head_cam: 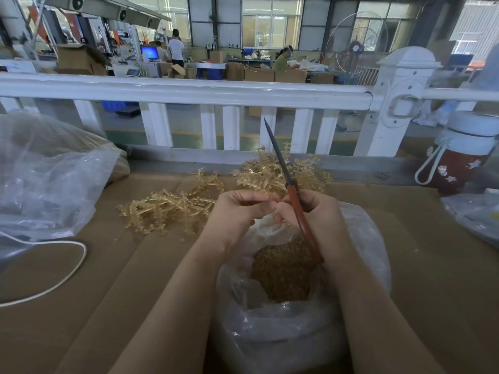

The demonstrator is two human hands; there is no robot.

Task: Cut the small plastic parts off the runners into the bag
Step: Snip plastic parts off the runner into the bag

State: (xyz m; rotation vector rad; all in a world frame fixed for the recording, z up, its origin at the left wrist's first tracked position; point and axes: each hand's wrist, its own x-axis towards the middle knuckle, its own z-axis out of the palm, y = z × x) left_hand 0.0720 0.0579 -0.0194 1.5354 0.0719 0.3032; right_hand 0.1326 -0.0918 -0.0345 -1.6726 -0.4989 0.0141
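Mid-cut, I reckon: both my hands are up at frame centre, right over the open bag (359,238), so whatever comes off should drop straight in. My left hand (237,211) has its fingers curled in, pinching a runner (266,195) by thumb and fingertips; only a sliver of it shows past my knuckles. My right hand (316,211) is wrapped round the scissors (294,201), red handles running down through my palm, dark blades pointing up and away toward the rail (189,93); whether the blades are parted I cannot tell from here. Wrists angled in, forearms rising from the bottom corners of the frame. The bag already holds a good heap of parts (283,271) in amber. Uncut runners lie in two piles, one left of centre (164,211) and one just above my hands (259,171). Next, I'd say, the blades need bringing down to the pinched runner and closing right where part meets stem.
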